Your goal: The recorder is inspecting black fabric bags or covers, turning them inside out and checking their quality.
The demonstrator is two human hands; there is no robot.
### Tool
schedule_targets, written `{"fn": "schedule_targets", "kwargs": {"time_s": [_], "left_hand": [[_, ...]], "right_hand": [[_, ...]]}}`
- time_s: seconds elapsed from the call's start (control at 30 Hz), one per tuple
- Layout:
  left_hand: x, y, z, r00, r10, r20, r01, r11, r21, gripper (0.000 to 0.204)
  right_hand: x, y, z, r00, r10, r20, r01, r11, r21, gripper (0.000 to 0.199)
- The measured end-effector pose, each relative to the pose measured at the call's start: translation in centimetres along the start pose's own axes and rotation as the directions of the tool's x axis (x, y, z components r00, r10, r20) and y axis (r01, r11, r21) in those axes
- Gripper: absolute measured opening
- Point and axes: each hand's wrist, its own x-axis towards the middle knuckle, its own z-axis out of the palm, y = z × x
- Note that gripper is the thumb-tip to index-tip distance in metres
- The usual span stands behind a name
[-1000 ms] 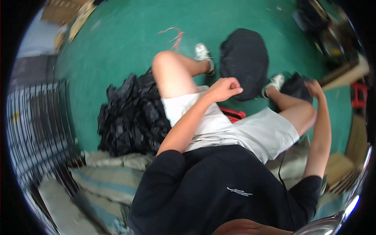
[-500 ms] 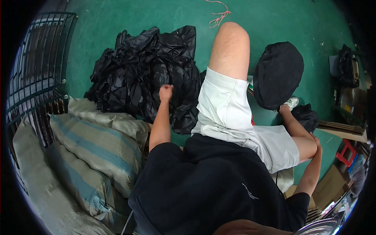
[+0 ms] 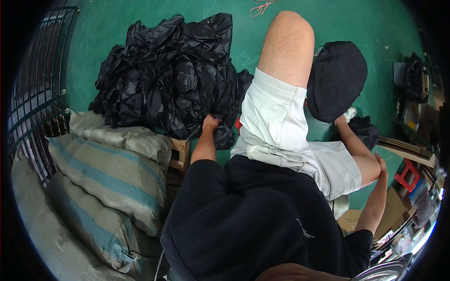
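A large heap of crumpled, shiny black sheeting [image 3: 161, 79] lies on the floor at the left. My left hand [image 3: 212, 122] is at its near right edge, fingers closed on a fold of the sheeting; the fingertips are partly hidden. My right hand [image 3: 382, 161] rests along the side of my bent right knee, fingers stretched out, holding nothing. Beyond my left knee, on its right, stands a rounded black cloth-covered thing [image 3: 338, 80]. What is beneath the cloth cannot be seen.
Stuffed woven sacks [image 3: 110, 173] with blue stripes pile up at the lower left, beside a metal railing [image 3: 44, 93]. A wooden pallet [image 3: 179, 152] shows next to them. Pink string [image 3: 262, 7] lies far ahead. At the right are flat cardboard [image 3: 408, 151] and a red stool [image 3: 407, 175].
My left hand has come back toward me and slightly right, from over the heap to its near edge. The view has shifted a little. My right hand stays on the knee.
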Motion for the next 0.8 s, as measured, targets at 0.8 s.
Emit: {"fn": "schedule_targets", "kwargs": {"time_s": [0.8], "left_hand": [[-2.5, 1.1, -5.9, 0.896, 0.363, -0.256, -0.346, 0.932, 0.108, 0.023]], "right_hand": [[-2.7, -1.8, 3.5, 0.998, 0.041, 0.036, -0.041, 0.999, 0.002, 0.057]]}}
